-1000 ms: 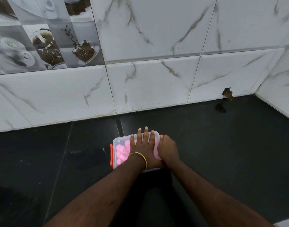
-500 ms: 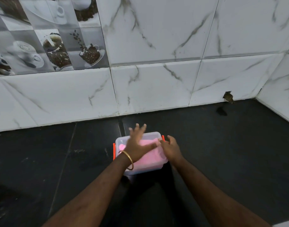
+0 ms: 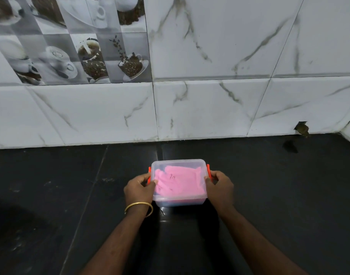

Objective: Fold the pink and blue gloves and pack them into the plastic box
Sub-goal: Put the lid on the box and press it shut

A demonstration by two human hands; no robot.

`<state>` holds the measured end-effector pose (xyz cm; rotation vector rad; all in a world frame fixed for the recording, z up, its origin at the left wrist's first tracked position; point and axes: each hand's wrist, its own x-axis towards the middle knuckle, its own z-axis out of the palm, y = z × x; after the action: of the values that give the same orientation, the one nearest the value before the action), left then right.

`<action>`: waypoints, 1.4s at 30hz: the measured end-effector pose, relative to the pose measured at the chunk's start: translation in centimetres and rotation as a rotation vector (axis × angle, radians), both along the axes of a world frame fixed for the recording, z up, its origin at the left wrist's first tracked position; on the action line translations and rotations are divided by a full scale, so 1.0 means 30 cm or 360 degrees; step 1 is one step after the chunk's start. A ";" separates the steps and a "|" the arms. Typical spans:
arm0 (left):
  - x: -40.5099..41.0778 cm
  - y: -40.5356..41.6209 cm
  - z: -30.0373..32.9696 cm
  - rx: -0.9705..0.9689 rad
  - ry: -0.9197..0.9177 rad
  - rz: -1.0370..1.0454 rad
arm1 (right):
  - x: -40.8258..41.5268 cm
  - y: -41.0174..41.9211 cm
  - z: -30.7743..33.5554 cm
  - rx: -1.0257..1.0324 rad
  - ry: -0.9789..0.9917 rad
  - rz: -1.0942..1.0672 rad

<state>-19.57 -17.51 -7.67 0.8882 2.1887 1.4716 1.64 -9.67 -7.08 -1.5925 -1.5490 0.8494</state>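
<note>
A clear plastic box (image 3: pixel 179 203) with its lid on sits on the black counter in the middle of the head view. Folded pink gloves (image 3: pixel 179 181) show through the lid, and a hint of blue lies beneath them near the box's front wall. My left hand (image 3: pixel 139 188) grips the box's left side at the orange clip (image 3: pixel 149 174), thumb on the lid edge. On the opposite side my right hand (image 3: pixel 219 185) grips at the other orange clip (image 3: pixel 208 170).
The black counter (image 3: pixel 269 195) runs back to a white marble-tiled wall (image 3: pixel 209 108), with coffee-picture tiles at upper left. A small broken hole (image 3: pixel 302 129) sits at the wall's base on the right. A side wall closes the far right corner.
Both hands left the top of the lid, where they pressed, and went to the box's two sides. They now grip at the orange clips.
</note>
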 end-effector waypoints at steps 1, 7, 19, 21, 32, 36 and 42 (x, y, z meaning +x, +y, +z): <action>-0.009 0.026 0.005 -0.0010 0.0030 0.0000 | -0.012 0.021 0.004 0.0023 -0.0022 0.0007; -0.060 0.201 0.045 -0.0138 0.0003 0.0008 | -0.086 0.186 0.012 0.0072 -0.0166 0.0022; -0.129 0.494 0.065 -0.0205 0.0012 0.0093 | -0.194 0.490 0.027 0.0024 -0.0272 0.0019; -0.140 0.526 0.060 -0.0211 0.0005 0.0103 | -0.205 0.523 0.026 0.0035 -0.0274 0.0030; -0.173 0.617 0.047 -0.0190 -0.0004 0.0104 | -0.240 0.635 0.006 0.0022 -0.0332 0.0039; -0.173 0.608 0.065 -0.0273 0.0106 0.0031 | -0.234 0.642 0.022 -0.0034 -0.0350 0.0093; -0.123 0.553 0.161 -0.0811 0.1102 -0.0441 | -0.222 0.546 0.093 0.0132 -0.1001 0.0329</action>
<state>-23.26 -0.93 -2.83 1.5733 2.5667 0.4529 -5.03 6.70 -4.30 -1.7543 -2.1825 0.3847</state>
